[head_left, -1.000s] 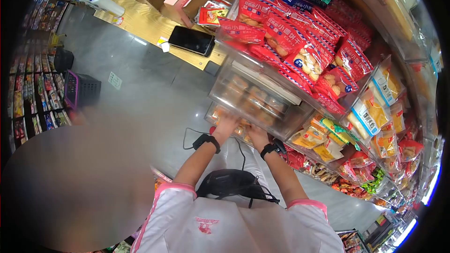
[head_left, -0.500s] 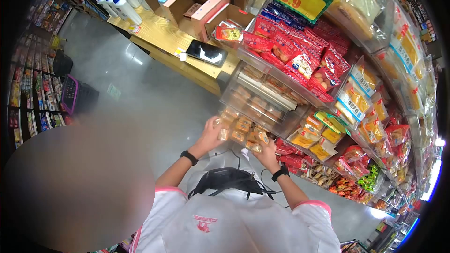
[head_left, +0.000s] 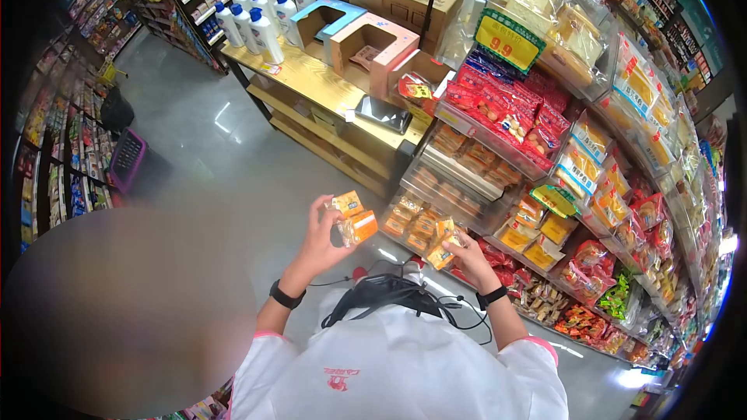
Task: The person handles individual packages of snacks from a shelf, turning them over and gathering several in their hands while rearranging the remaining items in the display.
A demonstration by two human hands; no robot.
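Note:
My left hand (head_left: 317,235) is raised over the floor, fingers closed around two small orange-wrapped snack packs (head_left: 356,225). Lower right, my right hand (head_left: 470,260) grips another small wrapped snack pack (head_left: 443,253) at the front of a clear bin. Similar wrapped packs (head_left: 412,217) lie in that bottom bin, just left of my right fingers. Higher up, a clear drawer (head_left: 445,186) holds more packs, and red snack bags (head_left: 498,105) fill the tray above it. Black bands circle both wrists.
A wooden table (head_left: 311,93) carries a black phone (head_left: 384,113), cut-out cardboard boxes (head_left: 373,50) and several white bottles with blue caps (head_left: 264,37). Bagged bread (head_left: 583,163) fills the racks at right. A purple-rimmed basket (head_left: 128,159) stands on the floor. A blurred patch covers the lower left.
My left hand has lifted away from the bin, up and to the left, with two packs in it. My right hand stays at the bin, shifted slightly right in view. The view has tilted upward.

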